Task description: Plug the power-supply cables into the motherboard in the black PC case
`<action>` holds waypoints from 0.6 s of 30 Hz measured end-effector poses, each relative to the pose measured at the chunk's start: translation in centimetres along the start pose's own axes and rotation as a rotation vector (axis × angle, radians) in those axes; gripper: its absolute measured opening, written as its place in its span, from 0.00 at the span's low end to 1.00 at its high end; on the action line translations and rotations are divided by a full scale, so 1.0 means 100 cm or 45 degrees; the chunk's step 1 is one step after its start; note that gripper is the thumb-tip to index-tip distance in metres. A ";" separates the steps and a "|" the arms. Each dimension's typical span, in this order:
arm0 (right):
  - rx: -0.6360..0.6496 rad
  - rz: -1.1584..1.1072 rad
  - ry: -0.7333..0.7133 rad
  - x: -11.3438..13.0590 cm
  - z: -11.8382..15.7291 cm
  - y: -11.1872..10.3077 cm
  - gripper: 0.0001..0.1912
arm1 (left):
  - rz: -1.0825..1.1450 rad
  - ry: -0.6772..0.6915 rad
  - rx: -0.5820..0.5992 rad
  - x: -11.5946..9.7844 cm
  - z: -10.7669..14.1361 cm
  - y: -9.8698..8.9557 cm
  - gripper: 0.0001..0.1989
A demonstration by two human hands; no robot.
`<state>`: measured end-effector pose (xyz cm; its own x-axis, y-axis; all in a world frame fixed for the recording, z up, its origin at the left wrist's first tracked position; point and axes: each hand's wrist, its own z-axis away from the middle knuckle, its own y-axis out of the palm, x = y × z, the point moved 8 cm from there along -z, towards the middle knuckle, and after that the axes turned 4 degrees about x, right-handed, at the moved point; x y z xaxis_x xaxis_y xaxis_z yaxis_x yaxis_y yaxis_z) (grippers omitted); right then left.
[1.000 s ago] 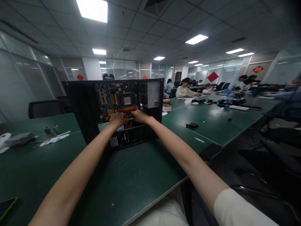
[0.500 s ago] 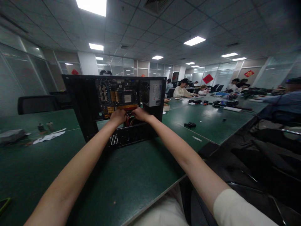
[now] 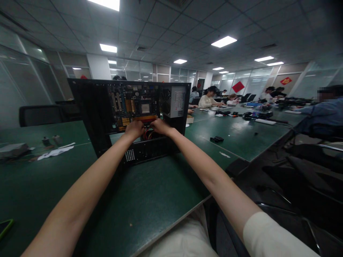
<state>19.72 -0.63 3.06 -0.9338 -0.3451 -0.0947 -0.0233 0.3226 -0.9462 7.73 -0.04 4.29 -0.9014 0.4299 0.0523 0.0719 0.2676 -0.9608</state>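
An open black computer case [image 3: 93, 117] stands upright on the green table [image 3: 150, 200]. Inside it are a motherboard [image 3: 136, 103] and, at the upper right, a silver power supply [image 3: 177, 101]. My left hand [image 3: 134, 129] is at the lower edge of the motherboard, fingers closed on something I cannot make out. Just to its right, my right hand [image 3: 161, 127] has its fingers pinched beside the red and orange slots [image 3: 146, 119]. Coloured cables [image 3: 149, 134] hang between and below both hands.
A grey box [image 3: 13, 150], two small metal parts and white paper [image 3: 55, 153] lie at left. A green-edged phone [image 3: 5, 228] is near the left corner. Black parts [image 3: 216, 139] lie right of the case. People sit at tables behind.
The view has tilted slightly, so the case appears a little higher. Both hands stay at the same spot in the case, with only slight finger movement.
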 end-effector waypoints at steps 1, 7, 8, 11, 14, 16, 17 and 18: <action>-0.003 -0.003 0.001 0.001 0.001 -0.001 0.19 | 0.005 -0.008 0.003 0.001 -0.001 0.001 0.19; 0.000 -0.028 0.022 0.001 0.002 -0.003 0.19 | 0.040 -0.009 -0.006 0.002 -0.002 0.002 0.20; -0.001 -0.034 0.024 0.001 0.002 -0.003 0.19 | 0.037 -0.009 -0.007 0.001 -0.001 0.001 0.20; 0.004 -0.050 0.045 -0.002 -0.001 0.000 0.19 | 0.031 0.000 0.003 0.000 0.000 0.002 0.19; 0.022 -0.048 0.062 -0.005 -0.003 0.003 0.18 | 0.039 0.000 -0.001 0.002 -0.001 0.004 0.20; 0.031 -0.045 0.059 -0.005 -0.003 0.004 0.18 | 0.056 -0.003 -0.010 0.007 -0.003 0.006 0.20; 0.032 -0.047 0.062 -0.005 -0.003 0.004 0.19 | 0.071 0.003 -0.009 0.009 -0.004 0.008 0.20; 0.033 -0.052 0.067 -0.005 -0.002 0.005 0.19 | 0.091 0.013 -0.006 0.011 -0.006 0.010 0.20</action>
<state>20.11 -0.09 2.75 -0.9498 -0.3103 -0.0400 -0.0532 0.2862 -0.9567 7.05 1.25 3.51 -0.8893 0.4571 -0.0138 0.1380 0.2395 -0.9610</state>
